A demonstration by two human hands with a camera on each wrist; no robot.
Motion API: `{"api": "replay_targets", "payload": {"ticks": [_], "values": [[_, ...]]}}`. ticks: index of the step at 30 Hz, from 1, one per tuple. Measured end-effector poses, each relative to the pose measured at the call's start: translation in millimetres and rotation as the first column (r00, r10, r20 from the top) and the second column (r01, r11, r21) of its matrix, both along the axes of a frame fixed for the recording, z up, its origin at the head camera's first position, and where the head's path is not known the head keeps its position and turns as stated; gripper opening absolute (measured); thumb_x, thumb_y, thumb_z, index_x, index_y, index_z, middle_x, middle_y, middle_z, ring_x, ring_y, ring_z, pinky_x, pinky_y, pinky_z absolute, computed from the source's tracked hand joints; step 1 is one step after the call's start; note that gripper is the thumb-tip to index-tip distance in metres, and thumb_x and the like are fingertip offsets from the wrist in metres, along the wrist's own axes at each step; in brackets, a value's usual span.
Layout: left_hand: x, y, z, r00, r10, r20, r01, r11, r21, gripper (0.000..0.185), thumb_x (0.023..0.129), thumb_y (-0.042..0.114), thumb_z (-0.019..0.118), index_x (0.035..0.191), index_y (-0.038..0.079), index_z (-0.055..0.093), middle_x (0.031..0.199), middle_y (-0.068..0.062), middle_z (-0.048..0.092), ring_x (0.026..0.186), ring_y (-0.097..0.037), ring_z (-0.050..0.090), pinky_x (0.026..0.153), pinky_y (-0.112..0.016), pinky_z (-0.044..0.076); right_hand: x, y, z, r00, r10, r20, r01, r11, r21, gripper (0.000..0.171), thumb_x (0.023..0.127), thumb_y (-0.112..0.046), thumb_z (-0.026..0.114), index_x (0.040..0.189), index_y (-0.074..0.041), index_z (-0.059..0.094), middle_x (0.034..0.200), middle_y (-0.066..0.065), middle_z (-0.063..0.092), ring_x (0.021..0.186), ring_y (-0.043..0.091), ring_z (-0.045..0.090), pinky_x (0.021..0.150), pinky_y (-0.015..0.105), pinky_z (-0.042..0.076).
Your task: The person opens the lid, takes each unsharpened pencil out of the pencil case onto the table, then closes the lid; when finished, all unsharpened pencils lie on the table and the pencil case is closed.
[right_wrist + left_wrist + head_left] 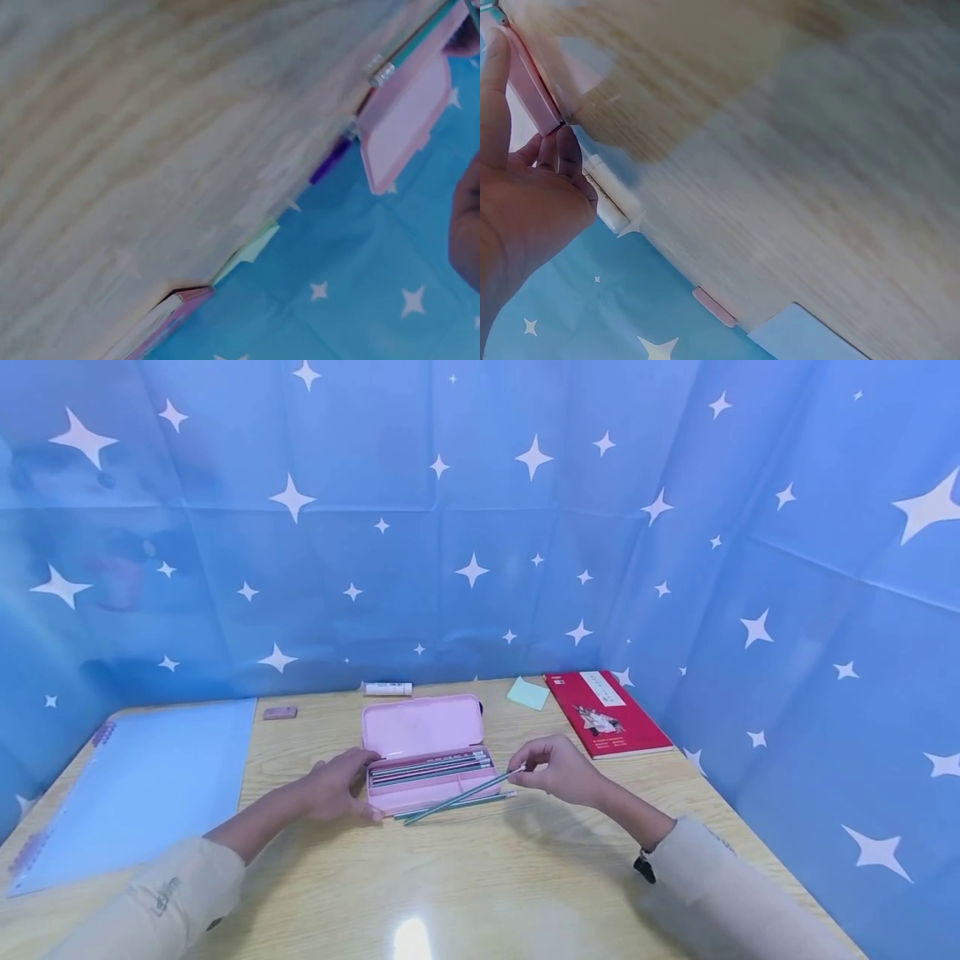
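A pink pencil case (pixel 423 727) lies with its lid raised at the back. Several pencils (pixel 427 768) lie side by side in its rear section. My left hand (pixel 333 789) grips the case's left end, thumb at the front corner, as the left wrist view also shows. With thumb and fingertips my right hand (pixel 558 770) pinches the eraser end of a green pencil (pixel 461 797), which slants across the case's front edge. Below it, another green pencil (pixel 491 799) lies along the front of the case. In the right wrist view only part of the right hand (pixel 466 221) shows.
Behind the case is a white tube (pixel 387 689), with a small pinkish eraser (pixel 280 713) farther left. A pale green note pad (pixel 528 693) and a red booklet (pixel 607 714) lie back right. A large white sheet (pixel 150 785) covers the left side. Starry blue cloth (pixel 480 527) surrounds the table.
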State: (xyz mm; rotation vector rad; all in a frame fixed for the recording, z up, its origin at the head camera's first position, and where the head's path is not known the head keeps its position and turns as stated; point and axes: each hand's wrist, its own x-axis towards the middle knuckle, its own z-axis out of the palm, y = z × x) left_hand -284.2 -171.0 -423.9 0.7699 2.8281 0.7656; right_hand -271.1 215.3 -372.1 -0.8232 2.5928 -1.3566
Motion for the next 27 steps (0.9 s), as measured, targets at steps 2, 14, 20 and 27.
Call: {"api": "replay_targets", "payload": {"ticks": [2, 14, 20, 27], "values": [[0.6, 0, -0.9, 1.0, 0.0, -0.001, 0.0, 1.0, 0.001, 0.099, 0.071, 0.059, 0.082, 0.143, 0.004, 0.043, 0.131, -0.011, 0.054, 0.127, -0.035, 0.048, 0.093, -0.058, 0.036, 1.2, 1, -3.2, 1.0, -0.01, -0.001, 0.01, 1.0, 0.025, 0.014, 0.085, -0.011, 0.079, 0.098, -0.008, 0.077, 0.096, 0.003, 0.072, 0.085, 0.022, 0.061, 0.068, 0.026, 0.053], [1.0, 0, -0.7, 1.0, 0.003, 0.008, -0.003, 1.0, 0.001, 0.099, 0.071, 0.059, 0.082, 0.143, 0.004, 0.043, 0.131, -0.01, 0.054, 0.128, -0.035, 0.048, 0.095, -0.062, 0.035, -4.0, 8, -14.6, 0.996, 0.084, 0.028, -0.087, 0.98, 0.179, 0.012, 0.086, -0.004, 0.076, 0.098, -0.002, 0.077, 0.093, 0.003, 0.074, 0.08, 0.013, 0.064, 0.072, 0.024, 0.054], [1.3, 0, -0.4, 1.0, -0.005, 0.006, 0.005, 1.0, -0.006, 0.1, 0.071, 0.058, 0.082, 0.143, 0.002, 0.042, 0.132, -0.012, 0.053, 0.129, -0.037, 0.047, 0.093, -0.06, 0.036, -7.3, 9, -19.7, 0.993, 0.102, 0.059, -0.11, 0.98, 0.166, 0.01, 0.086, 0.001, 0.074, 0.095, 0.0, 0.076, 0.092, 0.007, 0.074, 0.081, 0.012, 0.067, 0.075, 0.023, 0.055], [0.1, 0, -0.8, 1.0, -0.001, 0.001, 0.001, 1.0, -0.012, 0.1, 0.071, 0.061, 0.081, 0.143, 0.003, 0.043, 0.13, -0.011, 0.054, 0.126, -0.034, 0.048, 0.092, -0.056, 0.037, -9.4, 8, -25.8, 0.994, 0.089, 0.062, -0.099, 0.98, 0.174, 0.007, 0.085, 0.001, 0.075, 0.092, -0.002, 0.076, 0.091, 0.006, 0.074, 0.082, 0.012, 0.068, 0.076, 0.023, 0.055]]}}
